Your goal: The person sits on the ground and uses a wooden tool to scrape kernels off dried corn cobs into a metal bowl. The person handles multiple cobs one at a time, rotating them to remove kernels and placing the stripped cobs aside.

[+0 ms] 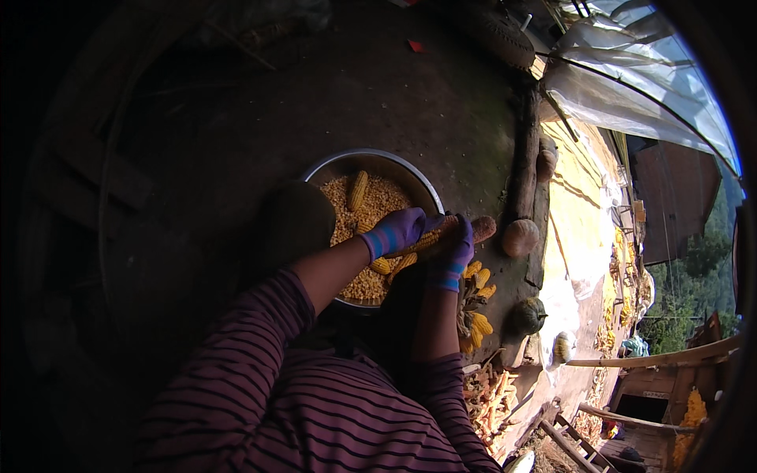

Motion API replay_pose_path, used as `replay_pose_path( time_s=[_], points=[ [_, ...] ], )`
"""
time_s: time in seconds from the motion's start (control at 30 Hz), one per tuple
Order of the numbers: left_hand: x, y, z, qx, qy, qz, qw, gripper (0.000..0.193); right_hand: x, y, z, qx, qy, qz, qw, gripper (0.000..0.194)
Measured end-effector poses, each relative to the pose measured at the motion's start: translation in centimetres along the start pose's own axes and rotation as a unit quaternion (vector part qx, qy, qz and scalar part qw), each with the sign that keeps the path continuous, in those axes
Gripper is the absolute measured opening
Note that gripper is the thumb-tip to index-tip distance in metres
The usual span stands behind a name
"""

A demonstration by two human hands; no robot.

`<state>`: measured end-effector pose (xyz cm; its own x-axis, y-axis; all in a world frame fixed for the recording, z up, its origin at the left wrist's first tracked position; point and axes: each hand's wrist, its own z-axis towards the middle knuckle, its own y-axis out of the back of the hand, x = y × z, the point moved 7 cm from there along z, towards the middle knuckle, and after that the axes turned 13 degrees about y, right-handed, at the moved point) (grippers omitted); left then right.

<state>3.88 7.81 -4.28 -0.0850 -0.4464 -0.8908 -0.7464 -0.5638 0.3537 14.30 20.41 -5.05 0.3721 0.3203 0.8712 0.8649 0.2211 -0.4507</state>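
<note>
Both my hands wear purple gloves with blue-banded cuffs and meet over the right side of a metal basin. My left hand grips an ear of corn from above, hiding part of it. Close beside it, my right hand is closed around corn too. A stripped reddish cob end juts out past my right fingers; whether it belongs to the same ear is hidden. Loose kernels fill the lower part of the basin. A yellow ear lies on them, and more ears rest under my wrists.
Husked ears lie on the ground right of my leg, near a heap of bare cobs. Pumpkins sit along a log edging the dark floor. Beyond are sunlit sheeting and a wooden ladder.
</note>
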Motion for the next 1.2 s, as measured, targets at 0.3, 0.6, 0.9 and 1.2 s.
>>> replay_pose_path(
  time_s=[0.3,0.6,0.9,1.2],
  points=[
    [-0.9,1.1,-1.3,-0.073,0.043,-0.066,0.994,0.055,2.4,-2.1,-2.2,0.152,0.217,-0.158,0.951,0.015],
    [1.6,-0.9,2.5,0.008,-0.012,-0.006,1.000,0.036,1.5,-1.1,-1.1,0.012,0.060,-0.039,0.997,0.029],
    [0.1,0.7,-0.1,-0.067,-0.019,-0.028,0.997,0.058,2.2,-1.6,-1.5,0.082,0.134,-0.076,0.985,0.028],
    [-0.2,0.0,-0.2,0.011,0.027,-0.020,0.999,0.063,1.3,0.0,0.0,0.041,0.091,-0.100,0.990,0.029]
  ],
)
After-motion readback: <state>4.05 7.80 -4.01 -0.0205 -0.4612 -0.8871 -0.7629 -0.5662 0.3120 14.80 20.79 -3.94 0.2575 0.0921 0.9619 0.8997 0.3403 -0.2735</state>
